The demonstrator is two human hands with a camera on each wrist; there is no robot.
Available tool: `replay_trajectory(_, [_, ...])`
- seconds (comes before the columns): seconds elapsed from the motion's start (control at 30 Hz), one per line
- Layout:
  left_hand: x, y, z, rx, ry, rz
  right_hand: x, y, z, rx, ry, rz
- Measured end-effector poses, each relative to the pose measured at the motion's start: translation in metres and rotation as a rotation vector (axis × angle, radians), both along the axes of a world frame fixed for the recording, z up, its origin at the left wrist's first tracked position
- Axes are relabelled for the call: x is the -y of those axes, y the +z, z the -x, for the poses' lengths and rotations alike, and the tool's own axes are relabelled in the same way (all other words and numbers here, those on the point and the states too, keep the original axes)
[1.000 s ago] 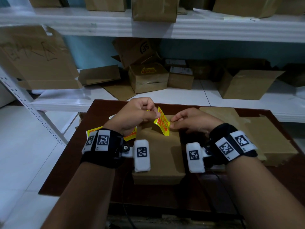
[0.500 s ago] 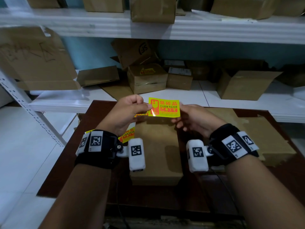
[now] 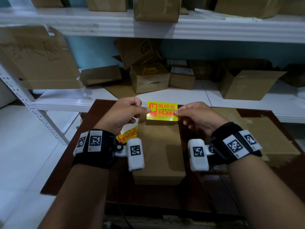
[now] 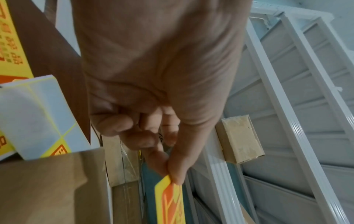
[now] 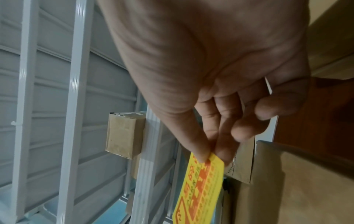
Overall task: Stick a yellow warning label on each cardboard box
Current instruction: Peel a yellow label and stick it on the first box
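Observation:
A yellow warning label (image 3: 162, 111) with red print is held flat and facing me, above the far end of a closed cardboard box (image 3: 159, 149) on the brown table (image 3: 85, 146). My left hand (image 3: 147, 110) pinches its left edge between thumb and forefinger; the left wrist view shows that pinch on the label (image 4: 170, 201). My right hand (image 3: 175, 111) pinches the right edge, seen close on the label (image 5: 201, 189) in the right wrist view. A stack of more yellow labels (image 3: 127, 135) lies left of the box, under my left wrist.
A second flat cardboard box (image 3: 270, 138) lies on the table at the right. Behind stands a white shelf rack (image 3: 206, 100) with several cardboard boxes, one bearing a yellow label (image 3: 149, 71). White floor (image 3: 24, 154) lies to the left.
The label was bent and edge-on a second ago; both hands lifted it and stretched it flat, facing me. Since half a second ago it has barely moved.

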State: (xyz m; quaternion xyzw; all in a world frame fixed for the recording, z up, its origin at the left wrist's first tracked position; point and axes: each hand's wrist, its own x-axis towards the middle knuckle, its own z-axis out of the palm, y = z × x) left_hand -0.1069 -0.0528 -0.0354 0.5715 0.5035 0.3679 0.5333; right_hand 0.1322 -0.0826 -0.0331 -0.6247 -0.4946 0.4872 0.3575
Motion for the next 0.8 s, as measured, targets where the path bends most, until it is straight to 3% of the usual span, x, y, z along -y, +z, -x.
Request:
replay_trajectory(0.23, [0.001,-0.006,0.005,-0.198,-0.007,0.064,0.001,-0.005,0.003,0.16,0.075,0.077])
replay_trajectory(0.4, [0.002,-0.004,0.008,-0.22,-0.016,0.141,0.001,-0.007,0.006,0.164,0.14,0.069])
replay_trajectory(0.8, [0.002,-0.006,0.002,-0.327,-0.022,0.144,-0.004,-0.013,0.005,0.341,0.085,0.042])
